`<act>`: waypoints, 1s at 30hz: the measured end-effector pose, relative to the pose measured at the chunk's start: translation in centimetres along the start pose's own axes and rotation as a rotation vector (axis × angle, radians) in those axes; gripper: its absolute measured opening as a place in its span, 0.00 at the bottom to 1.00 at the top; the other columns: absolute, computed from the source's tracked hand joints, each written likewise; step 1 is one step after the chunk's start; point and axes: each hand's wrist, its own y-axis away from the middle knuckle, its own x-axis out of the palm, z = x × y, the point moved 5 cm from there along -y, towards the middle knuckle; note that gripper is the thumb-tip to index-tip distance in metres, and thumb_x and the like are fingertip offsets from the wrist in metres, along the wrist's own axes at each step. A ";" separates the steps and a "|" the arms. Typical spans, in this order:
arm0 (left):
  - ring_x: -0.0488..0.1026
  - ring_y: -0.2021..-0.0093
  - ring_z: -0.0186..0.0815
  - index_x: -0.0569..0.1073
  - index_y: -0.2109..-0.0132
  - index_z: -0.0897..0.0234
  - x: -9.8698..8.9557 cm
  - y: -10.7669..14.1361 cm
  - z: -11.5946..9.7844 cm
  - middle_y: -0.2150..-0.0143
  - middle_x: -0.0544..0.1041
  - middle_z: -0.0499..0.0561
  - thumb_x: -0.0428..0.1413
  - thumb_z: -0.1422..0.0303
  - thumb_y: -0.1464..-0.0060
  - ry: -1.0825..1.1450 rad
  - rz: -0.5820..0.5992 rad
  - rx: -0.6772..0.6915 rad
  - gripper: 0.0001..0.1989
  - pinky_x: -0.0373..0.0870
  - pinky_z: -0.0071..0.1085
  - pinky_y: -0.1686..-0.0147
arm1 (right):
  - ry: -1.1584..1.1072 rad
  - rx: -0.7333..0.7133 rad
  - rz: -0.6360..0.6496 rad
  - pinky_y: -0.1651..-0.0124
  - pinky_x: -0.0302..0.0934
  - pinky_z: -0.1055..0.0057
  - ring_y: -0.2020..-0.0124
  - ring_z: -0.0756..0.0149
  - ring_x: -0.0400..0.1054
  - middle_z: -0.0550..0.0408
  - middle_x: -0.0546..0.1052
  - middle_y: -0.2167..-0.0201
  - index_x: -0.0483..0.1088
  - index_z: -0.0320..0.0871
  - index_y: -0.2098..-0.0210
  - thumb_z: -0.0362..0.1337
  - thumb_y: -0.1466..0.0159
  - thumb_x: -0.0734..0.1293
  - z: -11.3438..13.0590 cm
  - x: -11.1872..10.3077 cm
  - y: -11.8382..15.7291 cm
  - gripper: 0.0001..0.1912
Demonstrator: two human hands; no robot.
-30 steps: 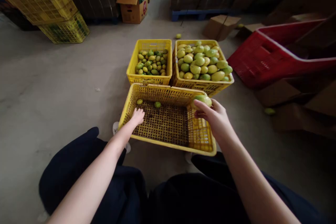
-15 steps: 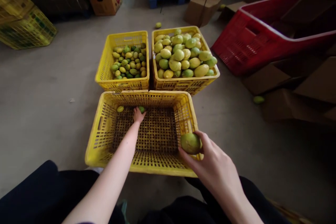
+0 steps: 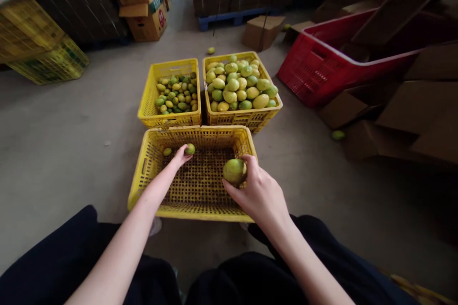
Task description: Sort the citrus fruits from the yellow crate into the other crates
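My right hand grips a large greenish-yellow lemon between thumb and fingers, above the right side of the nearest yellow crate. Inside that crate, toward its far wall, my left hand is closed around a smaller green lemon. A small yellow-green lemon lies in the crate just left of this hand. Behind stand two more yellow crates: the left crate partly filled with small green and yellow lemons, the right crate heaped with larger ones.
A red crate with cardboard in it stands at the right, beside loose cardboard boxes. Single lemons lie on the floor, one at the right. Stacked yellow crates stand at the left, cartons and a blue pallet at the back.
My left hand has turned and now holds the green lemon. My right hand has shifted left and up in view, still with its lemon. The camera view has tilted up slightly.
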 end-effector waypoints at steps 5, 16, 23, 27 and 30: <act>0.75 0.58 0.43 0.71 0.60 0.70 -3.2 9.0 -9.6 0.62 0.76 0.60 0.50 0.72 0.54 0.506 0.403 0.088 0.12 0.73 0.38 0.59 | -0.574 0.077 -0.022 0.67 0.64 0.63 0.69 0.58 0.70 0.53 0.73 0.69 0.56 0.47 0.61 0.46 0.56 0.73 3.0 -0.8 -0.7 0.29; 0.73 0.69 0.34 0.70 0.67 0.66 -9.6 26.0 -18.2 0.69 0.74 0.50 0.54 0.71 0.55 0.892 0.615 0.410 0.05 0.73 0.29 0.70 | -1.474 -0.104 0.224 0.59 0.64 0.69 0.67 0.68 0.70 0.61 0.76 0.67 0.67 0.50 0.59 0.31 0.59 0.76 10.2 -0.7 -1.6 0.29; 0.72 0.72 0.31 0.68 0.70 0.66 -7.9 25.4 -13.7 0.71 0.72 0.49 0.52 0.72 0.56 1.164 0.599 0.242 0.03 0.73 0.27 0.73 | -1.643 -0.001 0.358 0.65 0.65 0.69 0.68 0.66 0.70 0.57 0.78 0.67 0.72 0.45 0.63 0.32 0.56 0.73 12.1 2.0 -1.8 0.20; 0.73 0.72 0.33 0.69 0.70 0.66 -7.7 24.9 -13.8 0.73 0.72 0.49 0.52 0.73 0.56 1.161 0.555 0.190 0.03 0.73 0.28 0.72 | -1.641 0.039 0.404 0.67 0.65 0.72 0.71 0.67 0.70 0.55 0.78 0.69 0.73 0.44 0.64 0.33 0.54 0.73 12.8 2.8 -1.9 0.16; 0.73 0.71 0.33 0.69 0.69 0.65 -8.1 25.0 -14.3 0.73 0.73 0.49 0.52 0.74 0.56 1.120 0.543 0.234 0.04 0.74 0.29 0.72 | -1.675 0.073 0.410 0.68 0.66 0.72 0.72 0.67 0.70 0.54 0.78 0.70 0.73 0.42 0.67 0.37 0.51 0.71 12.9 2.9 -2.3 0.12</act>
